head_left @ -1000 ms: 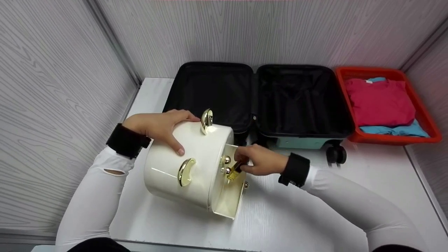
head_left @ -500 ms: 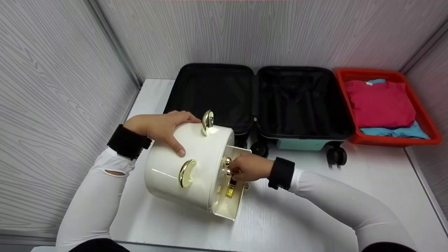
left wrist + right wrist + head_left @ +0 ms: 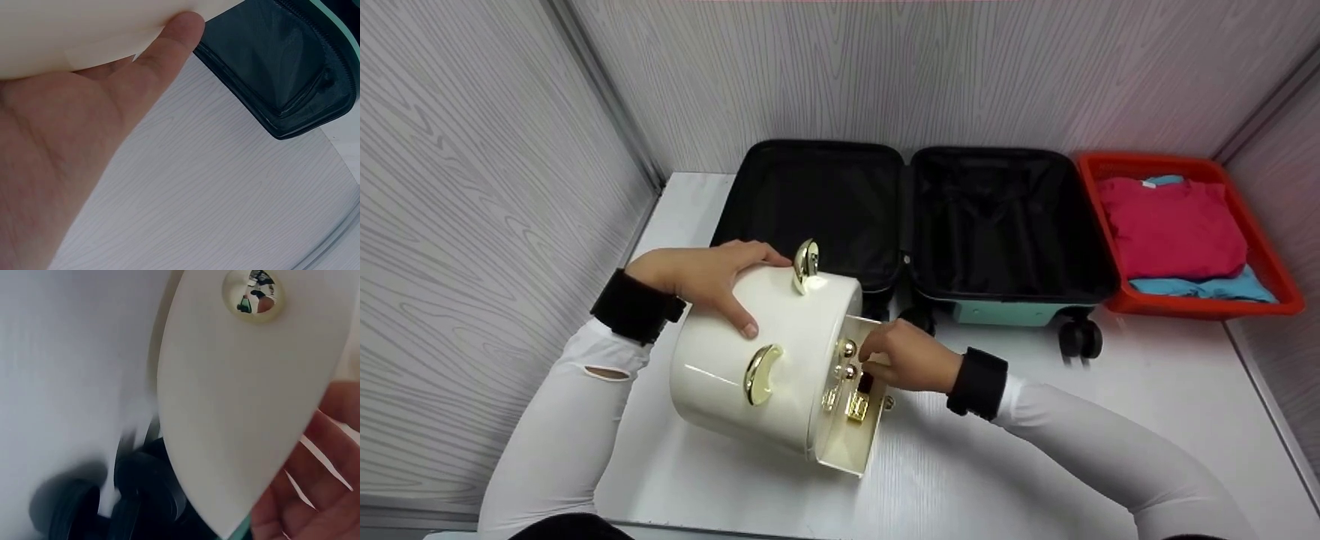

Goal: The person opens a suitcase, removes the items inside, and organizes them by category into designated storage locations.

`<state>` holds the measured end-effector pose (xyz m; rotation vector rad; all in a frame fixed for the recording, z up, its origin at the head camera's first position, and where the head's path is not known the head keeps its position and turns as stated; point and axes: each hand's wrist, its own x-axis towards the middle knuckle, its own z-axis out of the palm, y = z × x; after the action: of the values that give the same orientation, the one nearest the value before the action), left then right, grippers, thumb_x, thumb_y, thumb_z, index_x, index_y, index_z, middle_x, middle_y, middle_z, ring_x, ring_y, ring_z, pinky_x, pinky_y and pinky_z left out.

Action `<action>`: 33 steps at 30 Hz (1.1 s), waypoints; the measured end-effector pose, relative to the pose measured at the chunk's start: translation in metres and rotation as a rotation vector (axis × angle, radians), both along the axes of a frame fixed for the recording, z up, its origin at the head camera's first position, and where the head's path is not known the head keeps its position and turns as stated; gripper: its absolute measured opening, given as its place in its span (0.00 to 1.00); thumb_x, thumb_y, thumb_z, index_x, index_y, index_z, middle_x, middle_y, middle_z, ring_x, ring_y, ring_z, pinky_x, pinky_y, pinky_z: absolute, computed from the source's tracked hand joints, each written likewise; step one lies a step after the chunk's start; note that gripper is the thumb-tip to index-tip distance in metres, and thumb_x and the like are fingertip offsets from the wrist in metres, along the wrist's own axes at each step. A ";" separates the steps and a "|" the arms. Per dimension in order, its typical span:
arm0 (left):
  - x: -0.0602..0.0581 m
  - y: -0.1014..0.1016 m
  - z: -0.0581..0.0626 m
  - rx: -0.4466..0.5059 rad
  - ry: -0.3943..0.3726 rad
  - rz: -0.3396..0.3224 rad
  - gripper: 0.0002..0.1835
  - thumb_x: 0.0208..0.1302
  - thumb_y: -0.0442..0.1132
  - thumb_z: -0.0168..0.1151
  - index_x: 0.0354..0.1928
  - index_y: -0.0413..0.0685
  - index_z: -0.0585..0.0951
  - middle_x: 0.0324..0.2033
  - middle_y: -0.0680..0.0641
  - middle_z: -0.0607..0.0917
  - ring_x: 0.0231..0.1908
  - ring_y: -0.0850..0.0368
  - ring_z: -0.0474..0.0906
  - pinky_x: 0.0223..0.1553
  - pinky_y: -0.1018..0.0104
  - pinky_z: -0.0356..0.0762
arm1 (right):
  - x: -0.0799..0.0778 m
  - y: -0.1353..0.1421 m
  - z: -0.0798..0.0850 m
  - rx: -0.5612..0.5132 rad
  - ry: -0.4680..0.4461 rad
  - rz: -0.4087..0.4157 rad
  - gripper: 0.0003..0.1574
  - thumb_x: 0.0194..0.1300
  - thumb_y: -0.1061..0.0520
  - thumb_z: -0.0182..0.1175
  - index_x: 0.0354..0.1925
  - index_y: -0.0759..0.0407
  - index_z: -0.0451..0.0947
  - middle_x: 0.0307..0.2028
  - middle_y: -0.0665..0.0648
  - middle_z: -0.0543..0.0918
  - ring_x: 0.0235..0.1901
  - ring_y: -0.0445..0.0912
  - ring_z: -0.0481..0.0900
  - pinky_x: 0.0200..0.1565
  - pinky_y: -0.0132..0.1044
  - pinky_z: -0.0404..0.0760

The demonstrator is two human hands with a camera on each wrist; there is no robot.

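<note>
A glossy white rounded storage box with gold-coloured crescent handles lies in the head view. My left hand rests on its top with fingers and thumb spread; the left wrist view shows a finger along its edge. From the box's right side projects a drawer, its outer panel with a round knob filling much of the right wrist view. In the drawer lies a small bottle with a gold body and dark cap. My right hand is over the drawer, bent fingers close to the cap; in the right wrist view the fingers look loose and apart.
Behind the box lies an unfolded suitcase with black lining, its mint shell and black wheels facing me. To its right stands a red basket with folded pink and blue clothes. Grey wood-pattern walls enclose the white table.
My right hand first lowered the small bottle into the drawer, then drew slightly up and right, leaving it lying there. My left hand has stayed on the box.
</note>
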<state>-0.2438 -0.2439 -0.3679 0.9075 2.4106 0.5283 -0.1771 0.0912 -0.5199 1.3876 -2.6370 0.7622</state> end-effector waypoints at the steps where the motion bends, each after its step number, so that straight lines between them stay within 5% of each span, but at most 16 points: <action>1: 0.000 0.000 0.000 -0.002 0.000 0.000 0.55 0.48 0.52 0.88 0.79 0.54 0.70 0.70 0.46 0.76 0.69 0.44 0.67 0.71 0.45 0.66 | 0.002 0.004 0.000 -0.030 0.015 -0.015 0.02 0.67 0.62 0.71 0.35 0.59 0.89 0.34 0.54 0.91 0.36 0.48 0.89 0.46 0.47 0.86; 4: 0.000 0.000 0.001 0.003 -0.001 -0.001 0.55 0.48 0.52 0.88 0.79 0.53 0.70 0.70 0.46 0.76 0.70 0.44 0.67 0.71 0.45 0.66 | 0.011 0.016 0.000 -0.056 0.041 -0.045 0.12 0.68 0.59 0.71 0.26 0.56 0.83 0.25 0.51 0.85 0.27 0.42 0.80 0.36 0.41 0.80; 9: 0.001 -0.001 0.003 0.008 0.000 -0.006 0.56 0.48 0.52 0.89 0.79 0.53 0.70 0.71 0.47 0.76 0.70 0.44 0.67 0.71 0.45 0.66 | 0.024 0.030 -0.012 0.073 0.002 -0.041 0.19 0.70 0.50 0.69 0.21 0.52 0.83 0.16 0.46 0.79 0.19 0.31 0.69 0.24 0.30 0.70; 17: 0.002 -0.001 0.003 -0.005 0.003 0.002 0.55 0.48 0.53 0.88 0.79 0.56 0.70 0.70 0.48 0.76 0.69 0.45 0.67 0.71 0.45 0.66 | 0.039 0.031 -0.032 0.151 -0.138 -0.067 0.14 0.71 0.48 0.70 0.32 0.53 0.87 0.15 0.44 0.76 0.19 0.32 0.68 0.26 0.32 0.69; 23: 0.003 -0.001 0.002 -0.007 -0.010 0.021 0.56 0.47 0.52 0.89 0.79 0.56 0.70 0.70 0.47 0.76 0.69 0.45 0.66 0.70 0.45 0.67 | 0.041 0.022 -0.047 0.086 -0.130 -0.074 0.13 0.73 0.56 0.67 0.29 0.57 0.83 0.17 0.46 0.76 0.20 0.32 0.67 0.26 0.30 0.69; 33: 0.004 -0.001 0.002 0.000 -0.006 0.021 0.55 0.48 0.52 0.88 0.79 0.55 0.70 0.71 0.46 0.76 0.69 0.44 0.66 0.70 0.45 0.67 | 0.034 0.001 -0.048 0.039 -0.112 -0.047 0.13 0.74 0.57 0.67 0.30 0.58 0.84 0.19 0.47 0.77 0.22 0.33 0.69 0.27 0.29 0.71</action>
<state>-0.2396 -0.2448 -0.3654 0.8806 2.4168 0.5379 -0.1429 0.0922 -0.5678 1.3237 -2.7724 0.8106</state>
